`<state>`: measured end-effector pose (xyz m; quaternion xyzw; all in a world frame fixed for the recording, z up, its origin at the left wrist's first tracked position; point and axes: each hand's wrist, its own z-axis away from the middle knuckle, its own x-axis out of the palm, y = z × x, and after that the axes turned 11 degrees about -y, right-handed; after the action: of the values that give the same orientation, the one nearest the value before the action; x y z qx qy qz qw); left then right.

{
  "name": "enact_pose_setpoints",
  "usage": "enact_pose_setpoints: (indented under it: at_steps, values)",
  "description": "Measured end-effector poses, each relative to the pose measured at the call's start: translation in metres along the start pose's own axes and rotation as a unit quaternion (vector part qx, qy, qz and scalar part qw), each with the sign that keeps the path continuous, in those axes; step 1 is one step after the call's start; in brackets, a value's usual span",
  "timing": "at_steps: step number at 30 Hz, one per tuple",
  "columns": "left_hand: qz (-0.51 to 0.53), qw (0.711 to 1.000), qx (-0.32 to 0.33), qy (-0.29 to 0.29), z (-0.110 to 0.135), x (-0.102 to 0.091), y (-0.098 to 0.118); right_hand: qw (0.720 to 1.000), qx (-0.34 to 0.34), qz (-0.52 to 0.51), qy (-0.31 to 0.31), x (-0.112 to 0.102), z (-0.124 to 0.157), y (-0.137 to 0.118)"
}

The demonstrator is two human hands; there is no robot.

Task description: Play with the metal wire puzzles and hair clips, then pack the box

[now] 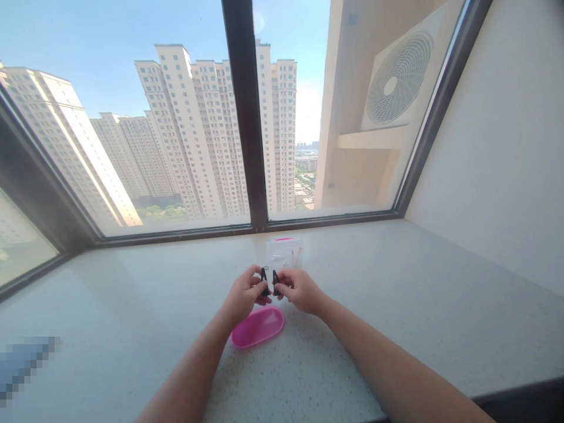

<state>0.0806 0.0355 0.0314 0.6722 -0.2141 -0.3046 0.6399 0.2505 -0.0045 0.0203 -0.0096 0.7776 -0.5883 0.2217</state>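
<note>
Pinched upright in my left hand is a black hair clip. A second black hair clip is held between the thumb and fingers of my right hand. The two clips face each other with a narrow gap between them. Just below the hands a pink oval tray rests on the counter, its left end partly behind my left wrist. Beyond the hands lies a clear plastic bag with a pink edge and small thin items in it, too small to name.
The speckled white counter spreads to both sides and ends at a dark window frame. A white wall bounds it on the right. A pixelated blurred object lies at the left edge.
</note>
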Motion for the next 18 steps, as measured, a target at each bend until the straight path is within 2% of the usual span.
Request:
enact_pose_setpoints:
  at_steps: [7, 13, 18]
  values:
    - [0.013, 1.000, -0.014, -0.003, 0.0003, 0.0006, 0.0022, 0.999, -0.019, 0.026, -0.011, 0.0012, -0.0006, 0.0019]
    - [0.013, 1.000, -0.014, -0.018, -0.0016, -0.0021, -0.0021, 0.999, 0.013, -0.007, -0.029, 0.0013, -0.0004, 0.0032]
    - [0.018, 1.000, -0.013, -0.021, -0.0027, -0.0031, -0.0040, 0.994, 0.052, -0.073, -0.055, 0.0015, -0.0031, 0.0093]
